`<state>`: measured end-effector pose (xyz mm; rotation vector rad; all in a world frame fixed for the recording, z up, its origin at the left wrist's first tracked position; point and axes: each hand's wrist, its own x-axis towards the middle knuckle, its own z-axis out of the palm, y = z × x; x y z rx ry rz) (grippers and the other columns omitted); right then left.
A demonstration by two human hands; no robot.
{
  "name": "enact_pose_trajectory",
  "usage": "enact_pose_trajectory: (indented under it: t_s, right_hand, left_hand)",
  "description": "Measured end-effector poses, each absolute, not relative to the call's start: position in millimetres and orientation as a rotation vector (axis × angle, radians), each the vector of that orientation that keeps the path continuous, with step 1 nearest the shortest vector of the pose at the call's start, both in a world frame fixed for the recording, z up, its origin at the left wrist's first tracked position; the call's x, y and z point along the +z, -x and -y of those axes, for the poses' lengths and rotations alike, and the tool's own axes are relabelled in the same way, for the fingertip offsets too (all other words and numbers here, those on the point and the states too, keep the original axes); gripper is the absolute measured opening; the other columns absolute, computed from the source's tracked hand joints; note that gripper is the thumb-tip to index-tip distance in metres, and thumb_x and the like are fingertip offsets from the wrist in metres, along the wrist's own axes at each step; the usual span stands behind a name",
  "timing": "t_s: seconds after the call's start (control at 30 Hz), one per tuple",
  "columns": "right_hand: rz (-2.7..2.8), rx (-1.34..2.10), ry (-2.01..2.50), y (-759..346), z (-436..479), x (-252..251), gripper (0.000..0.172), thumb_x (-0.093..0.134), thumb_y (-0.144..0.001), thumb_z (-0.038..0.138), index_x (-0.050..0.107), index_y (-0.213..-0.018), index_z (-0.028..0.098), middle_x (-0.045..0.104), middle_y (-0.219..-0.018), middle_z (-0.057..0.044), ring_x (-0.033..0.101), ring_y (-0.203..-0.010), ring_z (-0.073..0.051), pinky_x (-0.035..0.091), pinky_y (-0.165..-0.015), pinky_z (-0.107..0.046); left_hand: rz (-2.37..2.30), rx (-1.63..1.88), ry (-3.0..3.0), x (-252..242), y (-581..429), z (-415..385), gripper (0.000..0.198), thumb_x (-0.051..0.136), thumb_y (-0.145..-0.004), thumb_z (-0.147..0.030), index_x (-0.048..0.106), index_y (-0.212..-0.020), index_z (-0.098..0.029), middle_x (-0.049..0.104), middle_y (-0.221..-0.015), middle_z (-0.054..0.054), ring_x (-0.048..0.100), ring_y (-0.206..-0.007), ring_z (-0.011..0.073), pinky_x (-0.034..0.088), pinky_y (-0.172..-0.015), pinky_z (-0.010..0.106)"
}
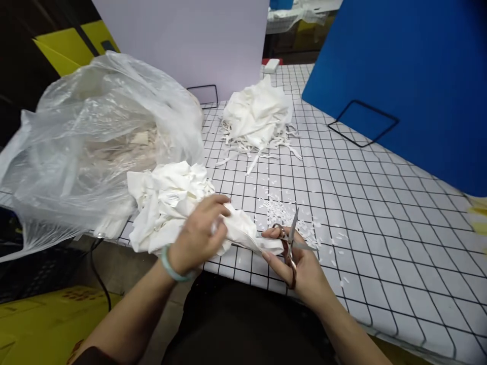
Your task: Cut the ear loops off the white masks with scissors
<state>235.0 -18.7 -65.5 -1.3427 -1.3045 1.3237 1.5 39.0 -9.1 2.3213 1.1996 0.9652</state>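
Note:
My right hand [300, 268] is closed around a pair of scissors [292, 246], whose blades point up and right, parted. The narrow end of a white cloth piece [272, 247] lies at the fingertips of that hand, seemingly pinched there. My left hand [203, 228], a little blurred and with a pale green bangle on the wrist, is over a heap of crumpled white cloth [167, 197]. Its thumb and fingers are apart, and nothing shows between them. Small white snippets [279, 210] are scattered on the table just beyond the scissors.
A second pile of white cloth with dangling strips [258, 114] sits farther back. On the left bulges a clear plastic bag [102, 126] with pale pieces inside. A lilac panel [190, 40] and a blue panel [411, 81] stand on the checked tablecloth [380, 218].

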Motion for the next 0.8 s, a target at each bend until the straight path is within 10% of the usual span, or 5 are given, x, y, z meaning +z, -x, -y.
enact_pose_trajectory:
  t_s: [0.23, 0.43, 0.57, 0.8]
  right_hand:
    - [1.312, 1.332, 1.291, -194, 0, -59, 0.034, 0.076, -0.081, 0.044, 0.056, -0.103, 0.028, 0.062, -0.111, -0.005, 0.062, -0.094, -0.022, 0.054, -0.083, -0.038]
    - [1.327, 1.237, 1.193, -135, -40, -42, 0.036, 0.076, -0.073, 0.030, 0.053, -0.100, 0.026, 0.061, -0.110, -0.005, 0.058, -0.104, -0.025, 0.049, -0.093, -0.043]
    - [1.184, 1.337, 0.873, -131, -66, -20, 0.032, 0.071, -0.070, 0.021, 0.049, -0.093, 0.025, 0.058, -0.090, 0.002, 0.058, -0.082, -0.016, 0.050, -0.079, -0.032]
    - [0.992, 1.495, 0.606, -149, -82, 0, 0.037, 0.071, -0.066, 0.012, 0.053, -0.095, 0.025, 0.060, -0.088, 0.004, 0.056, -0.073, -0.011, 0.048, -0.067, -0.025]
  left_hand:
    - [-1.280, 0.144, -2.865, 3, 67, -102, 0.029, 0.052, -0.082, 0.000, 0.070, -0.099, -0.016, 0.066, -0.121, 0.014, 0.052, -0.123, 0.0342, 0.034, -0.113, 0.066]
    - [-1.025, 0.387, -2.845, 41, 46, -114, 0.013, 0.052, -0.083, -0.005, 0.062, -0.084, -0.015, 0.066, -0.099, 0.012, 0.059, -0.097, 0.0239, 0.051, -0.086, 0.037]
    - [-1.106, 0.387, -2.664, 81, 45, -92, 0.006, 0.053, -0.078, -0.010, 0.054, -0.080, -0.016, 0.055, -0.075, 0.001, 0.048, -0.066, 0.0146, 0.040, -0.061, 0.027]
    - [-0.949, 0.300, -2.039, 87, 40, -68, 0.017, 0.058, -0.090, -0.029, 0.055, -0.080, -0.017, 0.051, -0.072, -0.002, 0.046, -0.065, 0.0121, 0.038, -0.061, 0.024]
